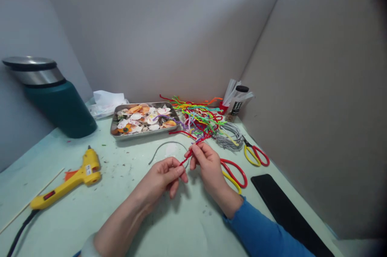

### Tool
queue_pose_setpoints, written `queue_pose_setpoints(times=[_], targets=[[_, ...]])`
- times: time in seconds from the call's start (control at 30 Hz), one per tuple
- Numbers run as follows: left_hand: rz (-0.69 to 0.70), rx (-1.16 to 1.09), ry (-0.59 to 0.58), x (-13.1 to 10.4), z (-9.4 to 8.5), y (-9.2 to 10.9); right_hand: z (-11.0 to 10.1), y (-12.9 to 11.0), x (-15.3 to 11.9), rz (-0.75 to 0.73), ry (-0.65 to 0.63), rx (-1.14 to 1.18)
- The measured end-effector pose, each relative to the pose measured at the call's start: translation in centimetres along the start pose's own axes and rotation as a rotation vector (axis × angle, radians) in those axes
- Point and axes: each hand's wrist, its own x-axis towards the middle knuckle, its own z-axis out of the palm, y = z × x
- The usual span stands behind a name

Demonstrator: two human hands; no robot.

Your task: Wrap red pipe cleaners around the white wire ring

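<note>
Yarn (185, 160), a red twisted strand, runs between the two hands over the middle of the table (127, 208), slanting up from the left hand to the right. The left hand (165, 174) pinches it between thumb and fingertips at its lower end, and the strand leaves that grip at the very tips. The right hand (209, 164) grasps it a little farther up, also with the thumb pressed toward the fingers, so a short bare length shows between the two grips. Red yarn also shows just beyond the right fingers, toward the heap of coloured strands (203, 116), but whether it is the same piece I cannot tell. A thin grey wire (161, 144) curves on the table behind the left hand, and a coil of grey wire (229, 136) lies against the right side of the heap. Scissors (244, 174) with red and yellow handles lie just beside the right hand, partly hidden by it, and a second pair (253, 148) lies farther right. Behind the hands, left of the heap, stands a metal tray (142, 136) of shells (152, 118); a yellow glue gun (72, 180) lies well to the left
</note>
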Motion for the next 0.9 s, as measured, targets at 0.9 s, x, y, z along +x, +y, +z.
queue_pose_setpoints(times=[0.9], targets=[[-0.071,-0.197,-0.041,-0.17,-0.11,0.49,-0.45,-0.26,-0.09,0.190,-0.401,0.152]])
